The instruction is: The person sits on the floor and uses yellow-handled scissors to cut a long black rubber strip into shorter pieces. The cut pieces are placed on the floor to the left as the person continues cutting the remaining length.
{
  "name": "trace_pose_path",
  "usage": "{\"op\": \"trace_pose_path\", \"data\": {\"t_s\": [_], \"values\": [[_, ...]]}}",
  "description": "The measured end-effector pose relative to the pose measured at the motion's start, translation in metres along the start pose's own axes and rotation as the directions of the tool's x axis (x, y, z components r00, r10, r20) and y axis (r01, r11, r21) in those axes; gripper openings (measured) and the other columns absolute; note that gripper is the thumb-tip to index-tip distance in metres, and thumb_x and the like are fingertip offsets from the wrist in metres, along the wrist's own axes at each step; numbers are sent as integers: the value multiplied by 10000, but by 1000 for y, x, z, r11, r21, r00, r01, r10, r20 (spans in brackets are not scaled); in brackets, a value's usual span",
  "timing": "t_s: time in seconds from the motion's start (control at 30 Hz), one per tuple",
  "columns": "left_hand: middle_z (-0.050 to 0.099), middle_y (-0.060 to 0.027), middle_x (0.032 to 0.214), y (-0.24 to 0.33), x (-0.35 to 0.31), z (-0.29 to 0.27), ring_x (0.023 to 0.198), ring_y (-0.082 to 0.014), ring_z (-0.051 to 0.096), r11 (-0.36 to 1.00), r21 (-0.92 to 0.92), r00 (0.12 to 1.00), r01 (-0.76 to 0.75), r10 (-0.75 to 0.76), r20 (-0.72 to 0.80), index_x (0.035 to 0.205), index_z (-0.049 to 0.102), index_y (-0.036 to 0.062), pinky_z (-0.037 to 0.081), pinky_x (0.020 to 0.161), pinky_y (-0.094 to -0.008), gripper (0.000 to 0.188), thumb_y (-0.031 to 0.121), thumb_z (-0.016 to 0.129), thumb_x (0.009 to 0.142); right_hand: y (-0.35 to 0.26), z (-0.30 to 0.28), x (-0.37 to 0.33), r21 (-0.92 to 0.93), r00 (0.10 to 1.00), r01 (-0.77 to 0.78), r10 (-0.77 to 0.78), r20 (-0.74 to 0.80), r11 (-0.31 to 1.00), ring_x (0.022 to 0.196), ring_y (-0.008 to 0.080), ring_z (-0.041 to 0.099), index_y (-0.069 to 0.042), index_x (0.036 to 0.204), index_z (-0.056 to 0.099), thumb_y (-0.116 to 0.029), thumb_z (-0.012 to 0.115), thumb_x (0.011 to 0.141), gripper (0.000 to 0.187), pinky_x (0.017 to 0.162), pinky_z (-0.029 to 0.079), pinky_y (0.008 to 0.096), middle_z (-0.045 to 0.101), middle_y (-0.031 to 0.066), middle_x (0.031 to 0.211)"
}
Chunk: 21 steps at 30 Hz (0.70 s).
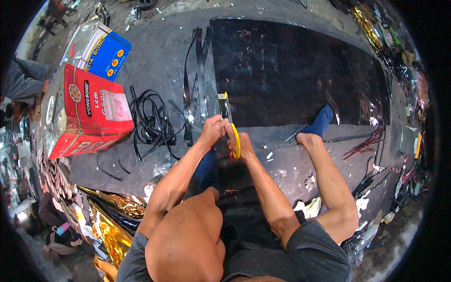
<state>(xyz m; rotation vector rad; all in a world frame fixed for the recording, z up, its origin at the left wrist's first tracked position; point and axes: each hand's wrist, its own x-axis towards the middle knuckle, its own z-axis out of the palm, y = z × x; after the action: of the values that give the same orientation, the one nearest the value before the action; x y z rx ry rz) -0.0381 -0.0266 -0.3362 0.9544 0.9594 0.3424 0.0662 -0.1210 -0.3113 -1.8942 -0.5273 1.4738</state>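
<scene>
Bare left knee [185, 239] is seen nearest. Left hand [213, 129] is pinched closed, its hold unclear; between both hands, near the lower left corner of the black sheet [296, 70], a yellow-handled tool [237, 139] is gripped by the curled right hand [244, 145].

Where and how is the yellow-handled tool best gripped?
Probably by the curved yellow handle, coming from the right with the right hand, which holds it there. The long handle bows toward that side, and the left hand takes up the space on its left.
</scene>
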Motion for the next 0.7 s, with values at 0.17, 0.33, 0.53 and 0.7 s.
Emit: {"op": "trace_pose_path", "data": {"t_s": [0.17,0.33,0.53,0.7], "values": [[463,51,604,6,-8,1,531,-61,414,1000,-22,1000,-5,4,-11,727,508,120,309,509,-217,223,176,551,939,-30,-2,37,-43,1000,21,-20,10,999,420,213,562,15,583,597,-750,360,859,847,413,443,336,509,104,474],[468,49,607,26,-19,1,529,-58,424,997,61,999,-52,52,1,739,503,122,326,498,-226,217,192,574,931,-66,-8,75,-267,986,104,-133,-95,958,641,247,586,108,709,626,-804,345,822,961,618,461,411,575,202,607],[480,40,599,42,-36,6,545,-54,439,989,116,996,-86,88,-10,700,480,83,341,496,-233,261,183,577,920,-108,-13,141,-223,971,123,-163,-173,967,775,302,598,168,786,613,-841,374,773,1037,706,461,430,608,275,762],[462,39,613,58,-53,8,573,-46,434,990,136,998,-34,41,-51,703,477,80,341,506,-236,275,211,592,915,-158,-15,186,-187,983,123,-145,-110,975,806,342,617,166,846,627,-896,341,718,1107,699,467,436,627,263,812]]}}
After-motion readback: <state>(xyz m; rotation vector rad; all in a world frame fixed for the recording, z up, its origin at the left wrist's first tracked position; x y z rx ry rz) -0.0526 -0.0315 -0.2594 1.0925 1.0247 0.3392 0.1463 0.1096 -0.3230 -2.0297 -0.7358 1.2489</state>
